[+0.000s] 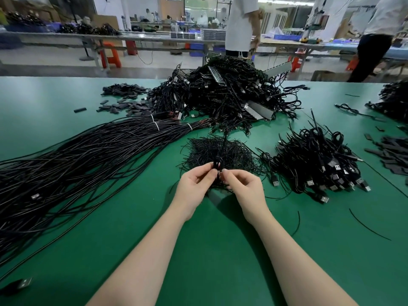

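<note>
The coiled cable [217,165] stands upright midway between the hands, left hand [194,184] and right hand [240,186] both pinching it

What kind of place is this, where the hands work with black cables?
Probably a cable assembly workshop in a factory. The green table carries heaps of black USB cables, the left hand and right hand pinch a coiled cable, and long workbenches stand behind.

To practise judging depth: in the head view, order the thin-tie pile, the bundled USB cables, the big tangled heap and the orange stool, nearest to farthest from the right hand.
1. Thin-tie pile, just beyond the right hand.
2. Bundled USB cables, to the right.
3. Big tangled heap, mid-table behind.
4. Orange stool, floor, back left.
</note>
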Demonstrator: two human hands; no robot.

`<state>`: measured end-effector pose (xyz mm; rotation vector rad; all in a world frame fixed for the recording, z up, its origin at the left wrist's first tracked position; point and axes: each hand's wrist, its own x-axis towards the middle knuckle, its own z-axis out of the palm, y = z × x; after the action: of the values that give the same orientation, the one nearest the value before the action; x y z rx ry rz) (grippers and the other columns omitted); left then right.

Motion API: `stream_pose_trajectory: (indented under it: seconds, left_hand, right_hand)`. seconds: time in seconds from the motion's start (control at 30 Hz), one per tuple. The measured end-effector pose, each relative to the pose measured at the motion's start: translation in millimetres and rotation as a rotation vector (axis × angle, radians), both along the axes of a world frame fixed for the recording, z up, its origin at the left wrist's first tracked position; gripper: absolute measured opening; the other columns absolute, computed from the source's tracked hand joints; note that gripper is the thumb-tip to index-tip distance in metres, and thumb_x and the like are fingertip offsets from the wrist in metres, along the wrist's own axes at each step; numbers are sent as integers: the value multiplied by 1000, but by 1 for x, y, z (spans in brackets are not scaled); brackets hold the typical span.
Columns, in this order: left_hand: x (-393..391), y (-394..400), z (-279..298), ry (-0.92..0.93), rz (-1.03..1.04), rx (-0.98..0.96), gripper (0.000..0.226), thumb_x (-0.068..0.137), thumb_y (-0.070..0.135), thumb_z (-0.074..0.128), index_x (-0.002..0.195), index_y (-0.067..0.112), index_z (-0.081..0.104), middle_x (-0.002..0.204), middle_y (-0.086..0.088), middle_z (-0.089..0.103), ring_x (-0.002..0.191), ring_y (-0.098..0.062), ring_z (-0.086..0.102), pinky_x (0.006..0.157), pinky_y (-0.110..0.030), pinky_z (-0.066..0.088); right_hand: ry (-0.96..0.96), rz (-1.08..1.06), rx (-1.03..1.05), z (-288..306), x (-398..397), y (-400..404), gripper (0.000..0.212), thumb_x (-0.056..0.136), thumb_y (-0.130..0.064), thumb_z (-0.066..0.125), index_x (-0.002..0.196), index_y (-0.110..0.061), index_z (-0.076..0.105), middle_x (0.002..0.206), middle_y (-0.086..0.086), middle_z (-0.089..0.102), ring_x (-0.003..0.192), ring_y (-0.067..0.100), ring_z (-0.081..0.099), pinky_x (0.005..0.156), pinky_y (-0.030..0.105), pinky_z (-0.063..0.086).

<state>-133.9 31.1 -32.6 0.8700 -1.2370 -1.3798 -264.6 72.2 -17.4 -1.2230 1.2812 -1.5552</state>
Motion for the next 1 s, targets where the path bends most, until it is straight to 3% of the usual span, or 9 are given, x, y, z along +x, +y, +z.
stream_pose_trajectory:
  seconds: [0.1,0.23,0.47,0.6,0.67,0.77,0.83,0.9,1.0]
  left_hand:
    - [1,0,0,1,-21,-7,31,93,8,62,87,36,73,96,14,75,95,-1,69,85,-16,52]
    - [3,1,-1,-13,-81,-36,23,94,12,61,102,29,75,110,2,74,107,-13,67,98,-28,50]
    - [5,2,-1,-13,-64,-22,22,91,12,63,102,29,71,107,12,74,106,-5,66,93,-19,50]
    - [4,1,-1,-9,-43,8,22,92,11,63,104,29,70,110,7,73,107,-7,66,94,-22,49]
    - [3,0,1,-37,-17,7,20,93,13,63,101,29,71,109,3,73,104,-10,67,92,-24,51]
    - [3,2,5,-86,-43,26,19,93,19,65,78,25,77,80,5,72,71,-9,65,62,-19,50]
    - [3,2,7,-71,-55,71,22,92,21,64,75,20,77,72,0,69,66,-9,60,52,-20,46]
    - [4,2,7,5,-49,116,16,93,18,64,85,15,78,79,-3,72,71,-10,63,54,-21,49]
    - [2,5,7,38,-29,112,24,95,18,61,114,8,71,100,-6,75,88,-14,68,74,-30,56]
  right_hand:
    - [-33,39,13,1,0,-1,23,89,-12,68,71,-23,76,69,-9,71,66,-1,62,62,12,47]
    - [7,47,12,2,-2,0,26,91,-16,66,69,-26,75,64,-11,66,61,0,57,59,14,46]
    - [-14,74,33,6,-1,2,20,91,-13,67,74,-22,73,69,-9,68,63,1,58,61,16,47]
    - [32,52,1,5,0,0,15,91,-7,65,78,-15,65,70,-10,62,67,4,54,66,19,46]
    - [225,-34,-98,4,1,-1,13,90,-5,65,80,-13,64,74,-9,61,70,6,54,69,19,44]
    - [813,-229,-449,-1,-1,-1,10,86,4,64,79,-3,62,80,3,61,76,19,54,75,20,40]
    - [990,-291,-614,-5,1,-2,11,82,10,64,77,1,62,81,9,61,77,25,53,77,23,39]
    - [945,-309,-587,-6,4,-2,5,85,3,66,83,-1,66,85,6,64,83,19,53,80,20,41]
    - [640,-274,-269,-3,9,2,9,89,-16,68,97,-14,73,88,-13,67,84,1,59,79,10,44]
